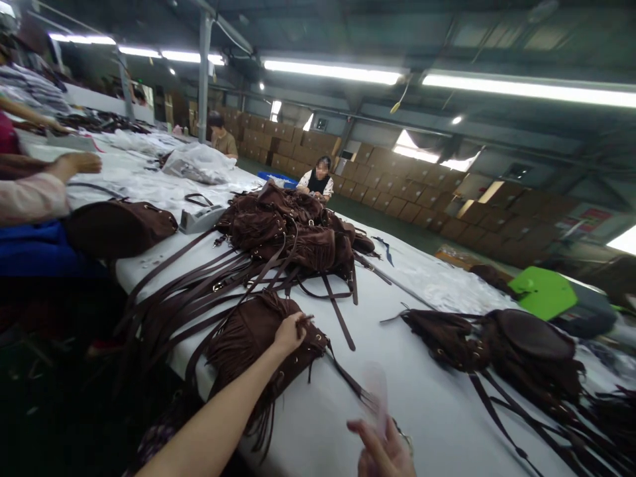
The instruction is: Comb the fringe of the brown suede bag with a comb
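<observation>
Closest to the viewer, a bare left forearm (209, 417) and the right hand (385, 457) reach in over the near edge of a white table (318, 417); at left, a co-worker's sleeve (32, 199) and hand (79, 163) are above the table, near a dark brown bag (122, 226); farther off lies a clear plastic bag (199, 162); mid-table is a heap of brown bags (283, 225), with straps (183, 321) hanging over the left edge; a person (318, 179) is beyond the heap, stacked cartons (402, 185) line the far side of the room, and strip lights (332, 71) glow overhead; at right, more brown bags (527, 334) lie near a bright green object (544, 291).

On the table's near part, just in front of the heap, lies a brown fringed bag (258, 331); the left hand (287, 338) touches its upper side, fingers bent inward over dark material, though whether they pinch it cannot be told; the right hand's fingers are curled around a pale translucent strip (376, 387), blurred, beside the end of a strap trailing from that bag.

The left arm slants away toward the far right, back of the hand uppermost; the right hand is nearer, index finger pointing left, the strip upright in its grasp.
</observation>
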A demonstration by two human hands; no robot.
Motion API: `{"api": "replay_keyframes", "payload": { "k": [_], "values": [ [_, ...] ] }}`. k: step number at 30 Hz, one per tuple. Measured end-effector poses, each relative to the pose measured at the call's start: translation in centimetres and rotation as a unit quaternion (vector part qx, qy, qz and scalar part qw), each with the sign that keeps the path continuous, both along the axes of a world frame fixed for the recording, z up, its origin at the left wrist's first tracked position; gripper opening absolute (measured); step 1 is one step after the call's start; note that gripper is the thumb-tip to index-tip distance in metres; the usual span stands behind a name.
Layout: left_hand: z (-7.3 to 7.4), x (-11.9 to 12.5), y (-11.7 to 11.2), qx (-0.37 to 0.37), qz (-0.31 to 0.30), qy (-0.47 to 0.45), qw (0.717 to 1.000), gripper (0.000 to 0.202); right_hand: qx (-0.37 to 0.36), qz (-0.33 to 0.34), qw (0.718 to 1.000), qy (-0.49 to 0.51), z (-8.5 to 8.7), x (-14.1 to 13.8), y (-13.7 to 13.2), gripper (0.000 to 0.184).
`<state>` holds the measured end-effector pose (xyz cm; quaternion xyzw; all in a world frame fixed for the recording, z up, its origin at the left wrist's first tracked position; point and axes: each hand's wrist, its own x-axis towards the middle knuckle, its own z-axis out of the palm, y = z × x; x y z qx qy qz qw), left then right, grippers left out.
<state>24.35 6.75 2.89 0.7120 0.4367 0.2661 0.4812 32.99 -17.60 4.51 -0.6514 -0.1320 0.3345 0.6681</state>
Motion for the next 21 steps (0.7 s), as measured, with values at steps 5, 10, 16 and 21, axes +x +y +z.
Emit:
{"api": "replay_keyframes", "payload": {
  "k": [5, 10, 16, 21],
  "values": [
    [1.3, -0.8, 0.8, -0.067, -0.011, -0.13, 0.989, 0.044, -0.032, 0.028, 0.987, -0.153, -0.4, 1.4, 5.7, 0.055],
    [2.1, -4.8, 2.8, -0.062, 0.052, -0.143, 0.986, 0.036, -0.059, 0.066, 0.975, -0.202, -2.2, 0.9, 11.5, 0.036],
    [3.3, -7.6, 1.5, 0.057, 0.111, -0.076, 0.989, 0.017, -0.065, 0.069, 0.973, -0.21, -3.5, 1.6, 13.8, 0.031],
    [3.8, -4.3, -2.3, 0.167, -0.139, 0.059, 0.974, 0.046, -0.042, 0.115, 0.982, -0.144, -2.8, 2.6, 12.6, 0.046]
  ]
}}
